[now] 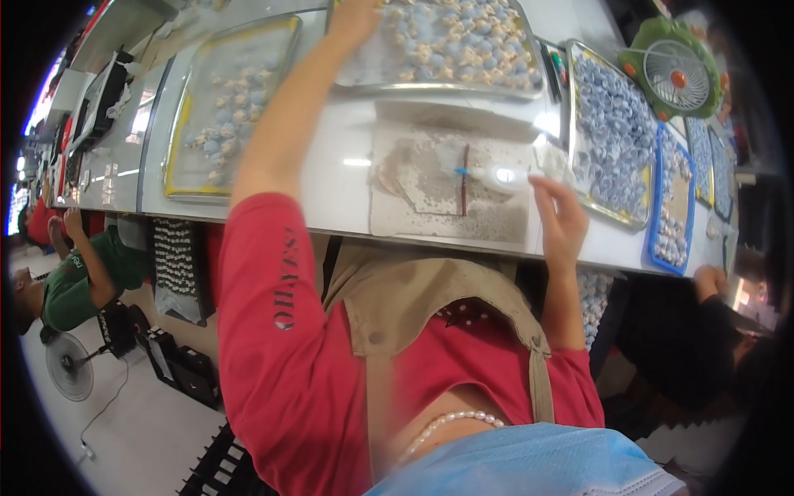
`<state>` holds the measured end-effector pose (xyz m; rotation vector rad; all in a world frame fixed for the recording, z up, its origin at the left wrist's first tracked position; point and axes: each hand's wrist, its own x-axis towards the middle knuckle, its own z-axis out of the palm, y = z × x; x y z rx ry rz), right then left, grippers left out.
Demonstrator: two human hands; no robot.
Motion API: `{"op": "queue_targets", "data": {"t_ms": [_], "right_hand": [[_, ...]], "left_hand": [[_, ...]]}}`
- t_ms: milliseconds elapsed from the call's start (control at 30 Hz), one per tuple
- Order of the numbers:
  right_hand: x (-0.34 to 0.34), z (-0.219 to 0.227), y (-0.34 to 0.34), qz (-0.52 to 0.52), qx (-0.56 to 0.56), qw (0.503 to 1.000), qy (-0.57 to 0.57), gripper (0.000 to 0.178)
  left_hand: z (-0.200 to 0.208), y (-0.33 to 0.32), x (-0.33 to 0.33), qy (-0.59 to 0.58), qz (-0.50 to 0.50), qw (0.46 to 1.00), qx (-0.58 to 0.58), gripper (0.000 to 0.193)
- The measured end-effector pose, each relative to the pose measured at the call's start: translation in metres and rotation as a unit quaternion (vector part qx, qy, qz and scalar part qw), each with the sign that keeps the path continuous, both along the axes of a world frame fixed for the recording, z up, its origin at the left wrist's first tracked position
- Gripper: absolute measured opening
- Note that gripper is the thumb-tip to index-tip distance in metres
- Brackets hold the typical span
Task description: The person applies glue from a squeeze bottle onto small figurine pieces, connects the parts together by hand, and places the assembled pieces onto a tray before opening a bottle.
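Observation:
My left arm reaches across the white table to a metal-rimmed tray (430, 87) of small pale blue and beige pieces (475, 41). My left hand (356, 21) is over that tray's left side, cut by the picture's upper edge, with its fingers hidden. Low over the table, my right hand (564, 217) has its thumb and forefinger closed in a pinch; what they hold is too small to make out. Beside those fingertips, a translucent bottle with a blue tip (488, 175) lies over a stained, worn work sheet (413, 223). A thin dark reddish strip (465, 186) crosses the sheet.
Another yellow-edged tray (172, 157) with blue and beige pieces lies left. To the right are a tray of blue-grey pieces (612, 132), a blue tray (685, 263) and a green fan (678, 74). A crumpled white tissue (552, 161) is nearby. People sit on both sides.

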<state>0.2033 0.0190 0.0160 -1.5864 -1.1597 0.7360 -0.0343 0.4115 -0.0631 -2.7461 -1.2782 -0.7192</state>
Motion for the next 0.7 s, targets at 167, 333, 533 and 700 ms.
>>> {"op": "queue_targets", "data": {"t_ms": [167, 333, 533, 700], "right_hand": [[0.007, -0.013, 0.026, 0.025, 0.025, 0.976, -0.216, 0.027], [0.002, -0.017, 0.023, 0.084, -0.015, 0.962, -0.261, 0.031], [-0.010, -0.024, 0.015, 0.043, -0.112, 0.975, -0.189, 0.029], [-0.014, -0.015, -0.004, 0.011, -0.073, 0.997, 0.016, 0.022]], "left_hand": [[0.052, -0.108, -0.009, -0.458, 0.018, 0.757, -0.466, 0.022], [0.085, -0.275, -0.020, -0.465, -0.027, 0.655, -0.595, 0.030], [0.068, -0.347, -0.008, -0.560, -0.021, 0.379, -0.736, 0.035], [0.061, -0.358, 0.004, -0.548, -0.049, 0.453, -0.702, 0.039]]}}
